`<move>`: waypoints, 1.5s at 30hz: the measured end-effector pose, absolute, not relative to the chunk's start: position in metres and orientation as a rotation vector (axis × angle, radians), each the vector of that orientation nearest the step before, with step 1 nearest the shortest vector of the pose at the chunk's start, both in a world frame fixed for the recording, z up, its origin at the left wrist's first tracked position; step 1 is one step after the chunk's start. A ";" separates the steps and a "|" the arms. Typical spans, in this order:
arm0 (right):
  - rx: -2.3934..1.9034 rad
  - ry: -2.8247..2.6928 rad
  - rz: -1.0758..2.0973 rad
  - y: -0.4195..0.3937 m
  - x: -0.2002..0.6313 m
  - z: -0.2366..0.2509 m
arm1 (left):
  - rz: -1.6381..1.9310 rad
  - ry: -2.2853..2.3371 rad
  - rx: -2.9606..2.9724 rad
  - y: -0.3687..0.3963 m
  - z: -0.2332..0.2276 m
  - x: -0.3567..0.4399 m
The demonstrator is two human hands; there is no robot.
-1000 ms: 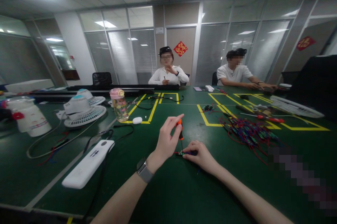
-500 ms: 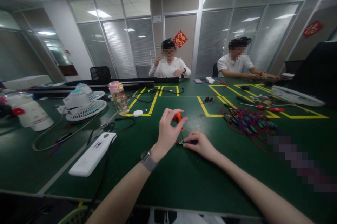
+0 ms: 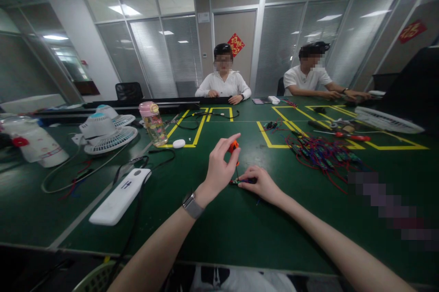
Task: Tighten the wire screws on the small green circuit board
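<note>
My left hand (image 3: 221, 164), a watch on its wrist, is curled around the orange handle of a small screwdriver (image 3: 234, 146). The screwdriver stands upright, its thin shaft pointing down to a small green circuit board (image 3: 235, 182) on the table. Whether the tip touches the board or a part on it is too small to tell. My right hand (image 3: 261, 185) rests low beside it, thumb and fingers pinching the right end of the board, where dark wires run under the fingers.
A tangle of wired circuit boards (image 3: 322, 152) lies to the right, with a red-handled screwdriver (image 3: 353, 136) behind it. On the left are a white power bank (image 3: 120, 198), a pink-lided bottle (image 3: 153, 125) and white fans (image 3: 111, 140). Two people sit across the green table (image 3: 212, 241).
My left index finger has straightened and the fingers have shifted around the screwdriver handle. My right hand keeps its pinch on the board. The person opposite has lowered their hands to the table.
</note>
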State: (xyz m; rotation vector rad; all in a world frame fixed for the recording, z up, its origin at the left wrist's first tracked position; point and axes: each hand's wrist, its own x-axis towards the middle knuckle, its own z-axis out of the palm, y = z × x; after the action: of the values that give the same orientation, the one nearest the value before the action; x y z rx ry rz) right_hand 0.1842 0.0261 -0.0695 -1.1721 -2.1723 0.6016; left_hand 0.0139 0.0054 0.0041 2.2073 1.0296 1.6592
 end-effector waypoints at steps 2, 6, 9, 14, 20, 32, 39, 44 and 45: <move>-1.175 -2.173 0.602 0.026 0.184 -0.070 | 1.702 1.087 2.225 0.005 0.004 0.014; -1.174 -2.179 0.606 0.026 0.184 -0.069 | 1.639 1.040 2.232 0.005 0.005 0.013; -1.183 -2.174 0.603 0.024 0.183 -0.067 | 1.639 1.048 2.197 0.006 0.005 0.012; -1.234 -2.152 0.602 0.021 0.180 -0.064 | 1.636 1.049 2.207 0.008 0.002 0.013; -1.239 -2.155 0.594 0.020 0.179 -0.065 | 1.658 1.073 2.226 0.007 0.000 0.012; -1.300 -2.151 0.591 0.019 0.174 -0.062 | 1.631 1.063 2.227 0.007 0.001 0.010; -1.290 -2.147 0.589 0.019 0.173 -0.060 | 1.634 1.053 2.218 0.007 0.001 0.012; -1.259 -2.158 0.603 0.020 0.174 -0.060 | 1.563 0.976 2.202 0.006 0.001 0.012; -1.252 -2.161 0.605 0.020 0.175 -0.060 | 1.571 0.977 2.198 0.006 0.001 0.012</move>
State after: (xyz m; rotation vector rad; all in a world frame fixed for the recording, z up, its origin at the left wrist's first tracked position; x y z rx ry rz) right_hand 0.1749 0.0201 -0.0602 -1.2519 -2.1608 0.6045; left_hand 0.0122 0.0058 0.0010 2.1976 0.9769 1.5712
